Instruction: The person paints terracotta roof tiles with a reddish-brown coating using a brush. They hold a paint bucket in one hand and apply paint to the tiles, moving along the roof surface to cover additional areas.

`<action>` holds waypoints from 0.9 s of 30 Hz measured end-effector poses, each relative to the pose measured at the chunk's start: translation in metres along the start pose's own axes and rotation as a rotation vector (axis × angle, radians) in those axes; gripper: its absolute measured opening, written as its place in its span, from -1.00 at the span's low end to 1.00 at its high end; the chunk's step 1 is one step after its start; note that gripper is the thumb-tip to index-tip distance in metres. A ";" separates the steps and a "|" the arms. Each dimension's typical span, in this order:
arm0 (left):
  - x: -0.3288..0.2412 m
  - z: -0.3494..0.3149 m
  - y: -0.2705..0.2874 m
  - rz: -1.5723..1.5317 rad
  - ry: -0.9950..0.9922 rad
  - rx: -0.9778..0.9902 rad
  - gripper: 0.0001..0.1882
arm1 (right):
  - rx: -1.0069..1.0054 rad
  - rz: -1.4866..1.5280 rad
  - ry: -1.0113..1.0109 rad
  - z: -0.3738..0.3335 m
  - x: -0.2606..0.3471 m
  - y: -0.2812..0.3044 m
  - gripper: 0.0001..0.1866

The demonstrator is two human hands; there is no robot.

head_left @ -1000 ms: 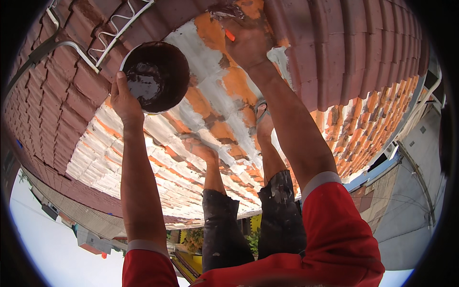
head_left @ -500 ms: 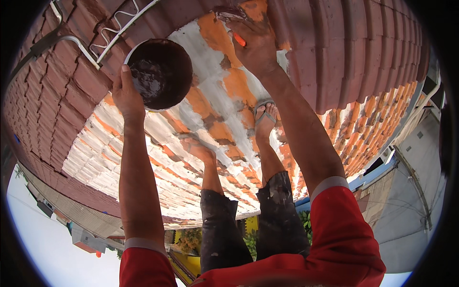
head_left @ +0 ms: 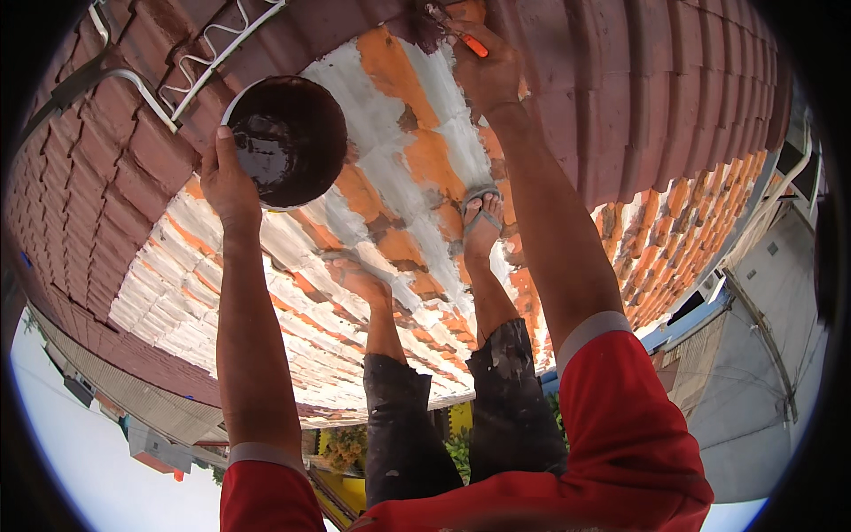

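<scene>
My left hand [head_left: 232, 184] is closed on the rim of a round paint bucket [head_left: 297, 164], thumb over the edge. Dark brown, glossy paint shows inside it. At the top middle, my right hand [head_left: 493, 78] grips a paintbrush by its orange handle [head_left: 474, 44]. The brush's head [head_left: 434, 11] lies over the roof tiles at the upper end of a strip of grey-white and orange tiles [head_left: 399, 115]. Dark wet paint [head_left: 417, 32] covers the tiles by the brush. Whether the bristles touch the tile is hard to make out.
My feet [head_left: 483, 217] stand in sandals on the sloping, partly whitened tiles. Brown-painted tiles [head_left: 612, 106] spread to the right and left. A white metal rack or ladder [head_left: 222, 58] lies at the upper left. Beyond the roof's lower edge are plants [head_left: 346, 446] and neighbouring buildings.
My right hand has shifted to the right, and the brush has turned so its handle points down to the right. The bucket has drifted slightly left with my left hand.
</scene>
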State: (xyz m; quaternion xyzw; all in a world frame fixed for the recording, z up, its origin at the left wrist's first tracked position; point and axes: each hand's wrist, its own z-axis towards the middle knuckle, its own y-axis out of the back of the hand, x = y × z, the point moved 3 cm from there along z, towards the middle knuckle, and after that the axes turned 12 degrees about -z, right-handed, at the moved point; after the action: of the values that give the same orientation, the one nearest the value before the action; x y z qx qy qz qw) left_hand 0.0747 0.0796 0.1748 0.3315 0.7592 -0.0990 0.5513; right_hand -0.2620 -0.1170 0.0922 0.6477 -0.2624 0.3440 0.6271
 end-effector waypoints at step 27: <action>-0.001 -0.003 0.002 -0.029 -0.025 0.006 -0.38 | 0.396 -0.349 -0.106 -0.076 -0.012 0.046 -0.78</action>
State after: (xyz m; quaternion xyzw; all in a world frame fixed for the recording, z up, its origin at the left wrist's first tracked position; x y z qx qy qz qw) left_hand 0.0736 0.0818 0.1771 0.3210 0.7568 -0.1135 0.5580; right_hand -0.3134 -0.0464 0.1100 0.8104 -0.1067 0.2410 0.5233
